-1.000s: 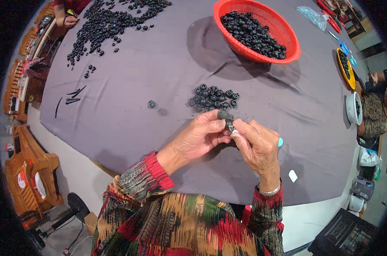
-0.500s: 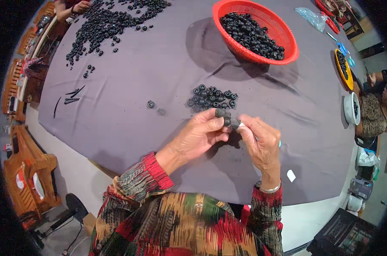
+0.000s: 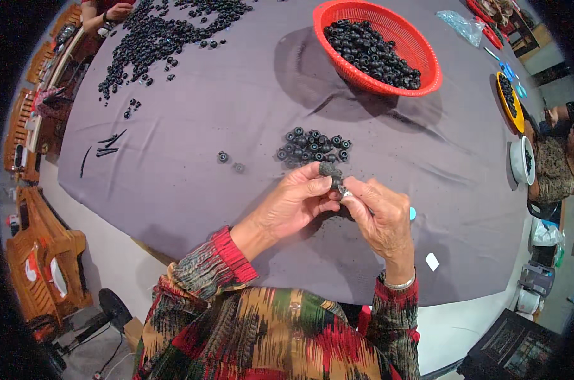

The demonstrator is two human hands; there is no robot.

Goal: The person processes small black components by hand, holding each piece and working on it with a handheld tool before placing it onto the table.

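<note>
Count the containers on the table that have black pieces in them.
3: a red mesh basket at the far side, a yellow dish near the right edge, and a white bowl just nearer than it. Others may sit beyond the frame.

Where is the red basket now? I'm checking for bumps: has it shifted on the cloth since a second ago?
No. The red basket sits unchanged beyond the small bead pile.

I see my hands (image 3: 337, 202) meeting near the table's (image 3: 192, 190) near edge, bare cloth open to their left and right. Just beyond them a cluster of black pieces (image 3: 313, 147) blocks the straight way toward the red basket (image 3: 426, 66) at the far edge. The far-left corner is strewn with loose black pieces (image 3: 154, 38).
</note>
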